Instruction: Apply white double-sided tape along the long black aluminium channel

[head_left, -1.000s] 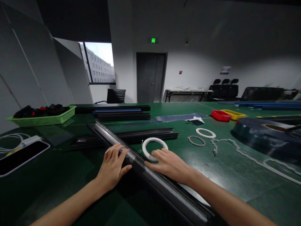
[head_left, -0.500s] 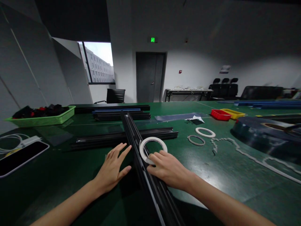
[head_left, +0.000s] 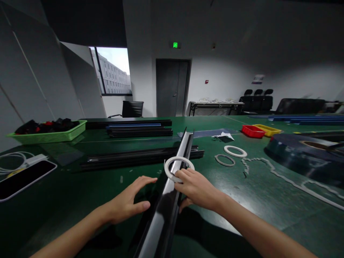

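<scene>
A long black channel-shaped profile (head_left: 158, 218) runs away from me down the middle, its glossy inner face catching the light. My right hand (head_left: 200, 190) has its fingers closed on the lower edge of a white roll of tape (head_left: 167, 170), which sits over the profile. The thumb of that hand reaches down at the profile's right side; whether it presses on the profile I cannot tell. My left hand (head_left: 129, 200) is open just left of the profile, fingers and thumb apart, holding nothing. A short loose tape end shows at the roll's left side.
More black profiles (head_left: 129, 158) lie crosswise beyond my hands. Two rings of tape (head_left: 235, 151), a crinkled white strip (head_left: 285, 181) and a large dark roll (head_left: 292, 157) are on the right. A phone (head_left: 27, 179) and a green basket (head_left: 67, 134) stand left.
The profile has swung so its far end points further right, and its broad glossy face now shows. The tape roll and right hand shifted slightly right. My left hand lowered a little, still open.
</scene>
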Tool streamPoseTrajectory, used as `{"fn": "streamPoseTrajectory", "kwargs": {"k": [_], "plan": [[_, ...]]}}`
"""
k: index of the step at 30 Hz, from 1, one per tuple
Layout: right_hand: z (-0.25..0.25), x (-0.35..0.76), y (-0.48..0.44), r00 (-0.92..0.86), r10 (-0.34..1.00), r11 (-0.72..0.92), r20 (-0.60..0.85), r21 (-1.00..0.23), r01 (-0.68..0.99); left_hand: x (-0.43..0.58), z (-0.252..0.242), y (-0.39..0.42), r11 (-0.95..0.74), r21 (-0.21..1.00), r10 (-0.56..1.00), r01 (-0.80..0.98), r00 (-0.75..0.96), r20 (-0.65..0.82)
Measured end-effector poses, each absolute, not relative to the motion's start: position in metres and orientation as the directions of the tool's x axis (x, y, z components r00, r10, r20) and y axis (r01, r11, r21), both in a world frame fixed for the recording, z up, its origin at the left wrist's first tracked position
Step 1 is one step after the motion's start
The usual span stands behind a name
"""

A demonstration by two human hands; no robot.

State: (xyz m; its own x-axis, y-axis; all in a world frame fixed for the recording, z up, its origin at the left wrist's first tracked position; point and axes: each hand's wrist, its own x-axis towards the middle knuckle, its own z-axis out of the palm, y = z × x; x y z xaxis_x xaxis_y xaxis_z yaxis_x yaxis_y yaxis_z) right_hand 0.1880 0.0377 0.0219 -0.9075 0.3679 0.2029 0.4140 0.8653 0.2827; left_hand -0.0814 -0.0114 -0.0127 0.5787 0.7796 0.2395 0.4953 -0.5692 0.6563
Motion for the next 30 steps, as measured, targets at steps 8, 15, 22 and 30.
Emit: {"fn": "streamPoseTrajectory", "kwargs": {"k": [8, 15, 22, 30], "plan": [[0.015, 0.194, 0.047, -0.898, 0.383, 0.864, 0.219, 0.260, 0.432, -0.086, -0.001, -0.018, -0.442, 0.737, 0.719, 0.511, 0.693, -0.050], [0.019, 0.193, 0.047, -0.876, 0.440, 0.839, 0.199, 0.256, 0.479, -0.086, -0.002, -0.023, -0.445, 0.710, 0.687, 0.545, 0.717, -0.119], [0.020, 0.196, 0.049, -0.872, 0.448, 0.811, 0.197, 0.321, 0.489, -0.084, -0.003, -0.027, -0.399, 0.716, 0.713, 0.572, 0.685, -0.150], [0.018, 0.200, 0.057, -0.839, 0.502, 0.770, 0.209, 0.332, 0.544, -0.091, 0.000, -0.016, -0.409, 0.745, 0.744, 0.527, 0.665, -0.062]]}}
